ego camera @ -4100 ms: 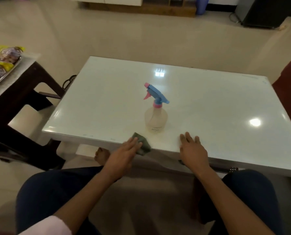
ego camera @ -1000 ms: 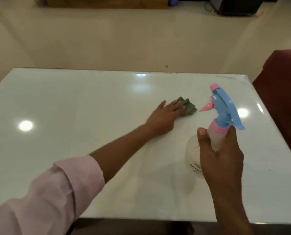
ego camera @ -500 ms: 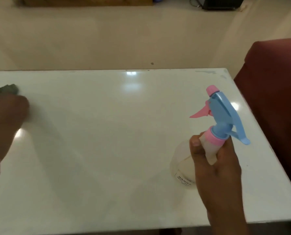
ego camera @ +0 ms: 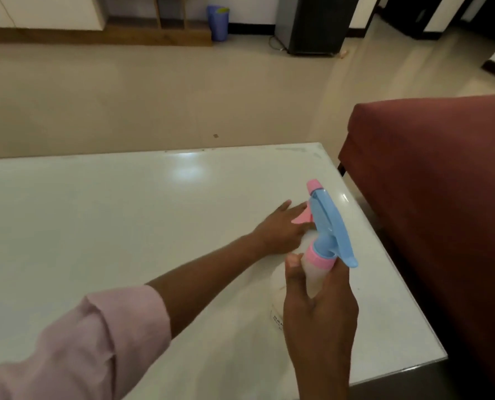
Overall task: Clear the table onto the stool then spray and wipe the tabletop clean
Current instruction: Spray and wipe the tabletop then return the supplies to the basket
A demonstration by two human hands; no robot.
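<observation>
Our right hand grips the neck of the one spray bottle, thumb on the near left side of the neck and fingers wrapped round behind it, just under the pink collar. The bottle's long axis runs up and away from this hand, tilted a little left of upright; its clear body sits low in our palm with a scrap of printed label showing beside the thumb. The blue head tops it, its pink nozzle cap at the far upper end and the pink trigger jutting left.

Beyond and left of that hand, our left hand lies flat on the white tabletop, fingers straight and stretched toward the far right corner, partly hidden behind the sprayer head. We cannot tell whether a cloth lies under it. One pink sleeve is rolled up above this forearm.

Right of both hands stands one dark red seat, close beside the table's edge. Far past the hands, across the floor, we count one blue bin and one dark cabinet against the wall.
</observation>
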